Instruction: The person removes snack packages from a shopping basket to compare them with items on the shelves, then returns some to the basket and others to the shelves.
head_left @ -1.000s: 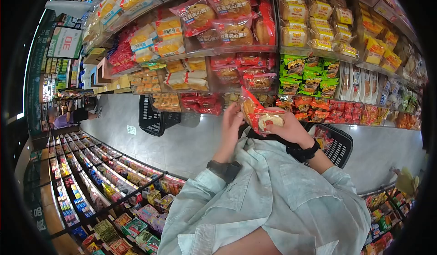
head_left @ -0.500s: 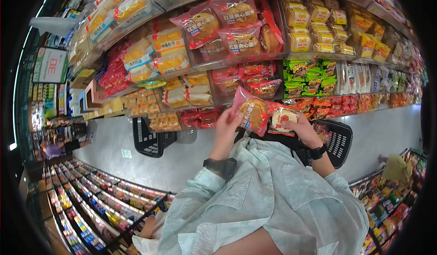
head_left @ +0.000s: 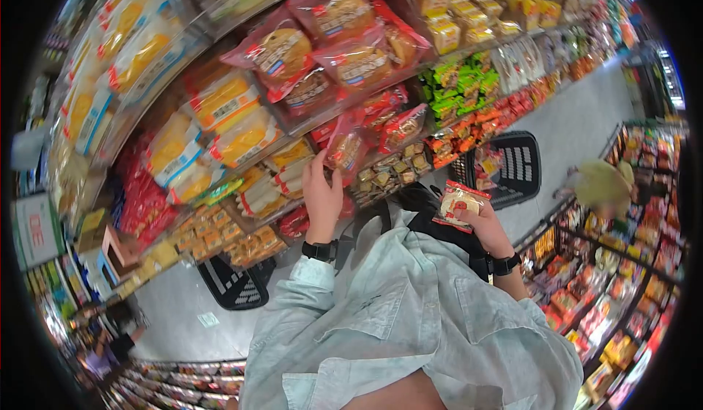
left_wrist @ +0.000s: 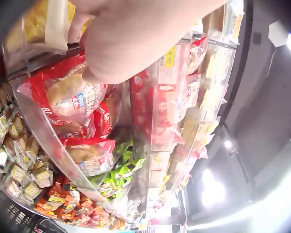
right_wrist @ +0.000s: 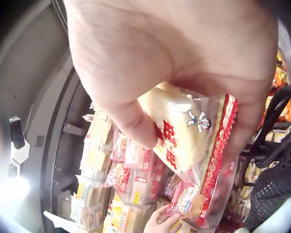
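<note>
My left hand [head_left: 322, 198] is at the lower shelf bin and pinches the edge of a red-wrapped red bean bread [head_left: 347, 145]. The left wrist view has the thumb side of this hand over the red bean bread [left_wrist: 75, 94], and most of its fingers are hidden. My right hand [head_left: 492, 228] holds a pale bread in clear wrap with red print [head_left: 460, 206] in front of my body. Close up in the right wrist view, the thumb presses on the face of that pale bread [right_wrist: 184, 131].
Larger red bean breads [head_left: 351, 62] fill the bin above. Green snack packs [head_left: 458, 88] lie to the right. A black basket [head_left: 516, 168] with packages stands at right, another black basket [head_left: 234, 282] at left. A person in yellow-green [head_left: 600, 187] is by the far right shelves.
My left hand has carried the red bean bread from beside the pale bread up and left to the shelf bin. My right hand keeps the pale bread. The view has tilted and shifted.
</note>
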`<action>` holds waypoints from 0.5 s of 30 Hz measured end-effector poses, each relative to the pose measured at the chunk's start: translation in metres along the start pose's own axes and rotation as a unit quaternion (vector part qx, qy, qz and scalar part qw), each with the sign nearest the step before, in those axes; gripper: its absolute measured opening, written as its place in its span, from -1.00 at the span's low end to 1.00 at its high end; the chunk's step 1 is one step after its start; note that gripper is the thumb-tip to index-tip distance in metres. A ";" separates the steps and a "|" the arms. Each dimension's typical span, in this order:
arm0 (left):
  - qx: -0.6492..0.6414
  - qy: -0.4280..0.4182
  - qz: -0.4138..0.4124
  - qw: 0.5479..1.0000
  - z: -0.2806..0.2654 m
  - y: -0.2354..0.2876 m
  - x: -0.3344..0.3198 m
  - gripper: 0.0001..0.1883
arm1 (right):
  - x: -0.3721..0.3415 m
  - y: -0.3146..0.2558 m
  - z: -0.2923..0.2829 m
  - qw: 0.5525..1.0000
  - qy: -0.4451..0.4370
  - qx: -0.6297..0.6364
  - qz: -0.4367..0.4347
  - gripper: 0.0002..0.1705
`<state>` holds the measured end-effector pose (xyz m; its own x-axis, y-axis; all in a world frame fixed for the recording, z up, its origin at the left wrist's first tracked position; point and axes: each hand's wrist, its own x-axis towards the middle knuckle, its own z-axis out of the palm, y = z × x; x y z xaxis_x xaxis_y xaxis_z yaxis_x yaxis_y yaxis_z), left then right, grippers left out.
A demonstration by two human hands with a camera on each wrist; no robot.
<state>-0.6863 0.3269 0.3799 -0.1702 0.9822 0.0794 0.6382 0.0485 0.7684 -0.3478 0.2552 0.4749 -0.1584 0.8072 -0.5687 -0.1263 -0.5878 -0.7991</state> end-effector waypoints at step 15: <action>0.225 -0.019 0.093 0.970 0.030 -0.024 0.021 -0.46 | -0.085 0.051 -0.007 0.985 0.155 0.076 -0.026 -0.53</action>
<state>-0.6824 0.3520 0.3445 0.0014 0.9871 0.1602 0.9194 -0.0643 0.3881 -0.3339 0.1574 0.4812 0.1557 0.8008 -0.5783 -0.2746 -0.5272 -0.8041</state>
